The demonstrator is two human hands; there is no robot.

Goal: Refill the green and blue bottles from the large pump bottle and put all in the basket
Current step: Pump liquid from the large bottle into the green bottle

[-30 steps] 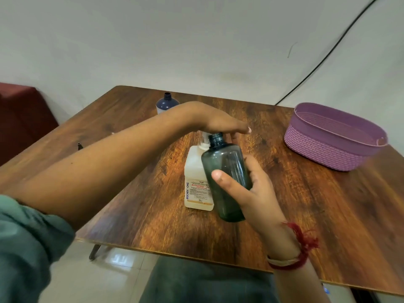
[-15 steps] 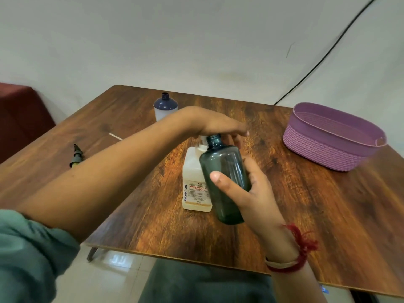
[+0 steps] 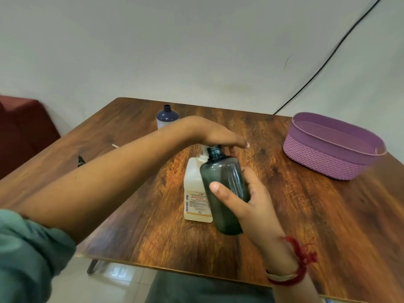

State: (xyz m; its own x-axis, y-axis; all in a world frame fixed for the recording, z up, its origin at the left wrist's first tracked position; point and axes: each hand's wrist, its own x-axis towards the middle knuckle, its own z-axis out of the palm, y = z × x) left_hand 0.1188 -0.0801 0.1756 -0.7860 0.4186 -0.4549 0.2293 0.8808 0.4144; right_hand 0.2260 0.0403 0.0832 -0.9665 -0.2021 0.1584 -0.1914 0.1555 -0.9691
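My right hand [image 3: 247, 204] grips the dark green bottle [image 3: 223, 189], uncapped and tilted, its open neck held up at the pump spout. The large white pump bottle [image 3: 194, 193] with a red-lettered label stands on the wooden table [image 3: 328, 226] just behind the green one. My left hand [image 3: 216, 136] lies flat on top of the pump head with straight fingers, hiding most of it. The blue bottle [image 3: 167, 117], uncapped, stands upright at the far side of the table. The purple woven basket [image 3: 323, 158] sits at the right.
A small dark cap or nozzle [image 3: 80, 160] and a thin white stick [image 3: 115, 146] lie on the table's left part. A dark red seat [image 3: 19, 132] stands left of the table. A black cable [image 3: 323, 64] runs down the wall behind the basket.
The hands and both bottles hold nearly the same pose. The view has shifted a little, so the cap and stick on the left now show beside my forearm.
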